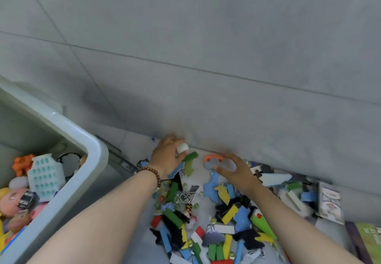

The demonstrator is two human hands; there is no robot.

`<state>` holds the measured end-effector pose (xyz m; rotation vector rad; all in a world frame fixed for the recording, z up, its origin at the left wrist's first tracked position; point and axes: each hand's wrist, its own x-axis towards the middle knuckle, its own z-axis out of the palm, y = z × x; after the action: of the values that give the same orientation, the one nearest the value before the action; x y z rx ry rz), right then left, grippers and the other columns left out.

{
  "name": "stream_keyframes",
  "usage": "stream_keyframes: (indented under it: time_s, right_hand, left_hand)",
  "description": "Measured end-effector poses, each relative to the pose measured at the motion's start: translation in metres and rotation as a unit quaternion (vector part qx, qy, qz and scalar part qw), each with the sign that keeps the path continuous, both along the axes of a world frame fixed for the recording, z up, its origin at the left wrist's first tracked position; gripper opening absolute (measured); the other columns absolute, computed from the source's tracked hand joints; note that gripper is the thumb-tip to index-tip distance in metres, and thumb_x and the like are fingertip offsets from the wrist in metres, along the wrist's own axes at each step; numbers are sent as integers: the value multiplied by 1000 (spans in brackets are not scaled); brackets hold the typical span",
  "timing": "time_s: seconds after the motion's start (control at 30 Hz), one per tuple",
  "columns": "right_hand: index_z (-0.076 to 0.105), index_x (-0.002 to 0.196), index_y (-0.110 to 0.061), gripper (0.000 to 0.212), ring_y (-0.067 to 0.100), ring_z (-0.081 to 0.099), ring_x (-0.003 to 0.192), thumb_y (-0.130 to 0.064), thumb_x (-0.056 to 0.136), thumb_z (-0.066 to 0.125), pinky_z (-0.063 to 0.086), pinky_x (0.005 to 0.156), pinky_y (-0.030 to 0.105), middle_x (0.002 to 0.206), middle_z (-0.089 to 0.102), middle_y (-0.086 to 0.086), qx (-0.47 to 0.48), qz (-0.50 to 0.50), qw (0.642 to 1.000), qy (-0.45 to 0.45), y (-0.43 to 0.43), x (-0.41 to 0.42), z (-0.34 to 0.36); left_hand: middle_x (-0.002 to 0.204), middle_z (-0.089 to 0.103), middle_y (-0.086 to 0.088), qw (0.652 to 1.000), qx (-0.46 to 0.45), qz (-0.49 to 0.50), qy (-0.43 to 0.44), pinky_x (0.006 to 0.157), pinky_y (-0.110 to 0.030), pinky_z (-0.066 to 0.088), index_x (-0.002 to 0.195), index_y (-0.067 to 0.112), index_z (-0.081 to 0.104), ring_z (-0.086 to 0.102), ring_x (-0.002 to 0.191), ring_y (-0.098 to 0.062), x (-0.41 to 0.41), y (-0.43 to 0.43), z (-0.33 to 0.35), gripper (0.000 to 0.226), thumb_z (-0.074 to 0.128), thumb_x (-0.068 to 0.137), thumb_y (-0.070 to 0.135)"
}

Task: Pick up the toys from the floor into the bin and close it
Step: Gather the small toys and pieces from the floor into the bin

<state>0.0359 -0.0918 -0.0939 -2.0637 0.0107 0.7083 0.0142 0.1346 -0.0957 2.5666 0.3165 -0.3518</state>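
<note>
The left hand (168, 157), with a bead bracelet (153, 174) on its wrist, curls its fingers round a small white ball (182, 147) by the wall, at 12 o'clock of the heap of toys (206, 222) on the floor (123, 183). At 3 o'clock from it, the right hand (237, 173) is spread wide and holds nothing, its fingertips at an orange-and-grey toy (213, 159). The bin (90, 146) stands open at 9 o'clock of the heap, with dolls and blocks inside.

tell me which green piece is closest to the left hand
The green piece by the wall, right beside the left hand that holds the white ball. The others lie farther down the pile.
</note>
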Motion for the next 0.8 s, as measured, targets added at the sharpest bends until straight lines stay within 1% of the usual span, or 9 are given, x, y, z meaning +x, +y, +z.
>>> stream_keyframes:
  time_s: [0.1, 0.23, 0.3, 0.4, 0.53, 0.6, 0.7, 0.73, 0.8]
  right_hand:
    - [50, 129, -13, 56, 16, 46, 117, -23, 80, 73, 37, 95, 22, 131, 47, 5, -24, -3, 999, -27, 2, 1, -14]
    - [51, 129, -18, 58, 22, 41, 124, -31, 77, 75, 34, 105, 26, 131, 42, 5, -94, 10, 992, -89, 6, 8, -28]
    - [51, 130, -23, 58, 23, 37, 125, -37, 78, 72, 31, 106, 29, 131, 40, 4, -130, 16, 986, -100, 10, 8, -31]
    - [51, 127, -25, 55, 22, 35, 123, -41, 78, 70, 30, 104, 30, 129, 41, 2, -192, 36, 974, -117, 13, 6, -35]
    - [50, 106, -21, 44, 22, 43, 110, -37, 73, 74, 33, 91, 31, 112, 49, -2, -216, 31, 967, -128, 16, 4, -36]
    - [44, 97, -23, 38, 21, 50, 97, -32, 74, 73, 32, 86, 30, 97, 55, -3, -202, 16, 973, -114, 15, 3, -37]
    - [51, 105, -24, 39, 17, 56, 81, -28, 75, 75, 44, 82, 29, 86, 57, -7, -104, -19, 994, -42, 8, 3, -34]
    - [57, 104, -21, 34, 15, 54, 72, -26, 77, 75, 47, 70, 25, 79, 55, -6, -54, -37, 998, -17, 3, 4, -29]
    - [64, 87, -12, 18, 15, 41, 58, -27, 80, 72, 36, 53, 19, 62, 43, -1, 20, -59, 998, 3, -14, 5, -10]
  left_hand:
    - [135, 42, -1, 1000, -15, -1, 2, 100, -34, 39, 134, 26, 47, 39, 124, -26, 0, 1, -14, 45, 56, 91, 36]
    - [127, 48, -2, 1000, 13, -3, -21, 91, -30, 41, 126, 24, 53, 44, 116, -25, -3, -2, -26, 41, 62, 87, 35]
    - [124, 51, -2, 999, -11, 1, -36, 86, -28, 40, 121, 21, 55, 47, 112, -23, -2, -4, -28, 39, 65, 85, 32]
    - [118, 53, -3, 997, -55, 11, -48, 78, -24, 37, 120, 19, 55, 49, 106, -20, -5, -3, -31, 38, 66, 85, 27]
    - [106, 58, -1, 989, -128, 33, -65, 79, -26, 43, 114, 18, 56, 54, 99, -19, -10, -4, -34, 34, 68, 84, 27]
    - [105, 59, 2, 978, -183, 71, -70, 78, -24, 43, 110, 20, 53, 54, 97, -14, -7, -9, -29, 32, 67, 84, 31]
    - [104, 56, 4, 945, -279, 151, -78, 74, -19, 46, 108, 21, 48, 54, 93, -10, -2, -24, -15, 31, 66, 85, 30]
    - [102, 54, 5, 934, -309, 166, -72, 72, -18, 47, 109, 20, 47, 53, 90, -9, -1, -31, -8, 31, 65, 86, 29]
    - [100, 53, 7, 921, -345, 173, -49, 68, -15, 45, 111, 21, 49, 52, 85, -4, -2, -47, 4, 28, 61, 88, 31]
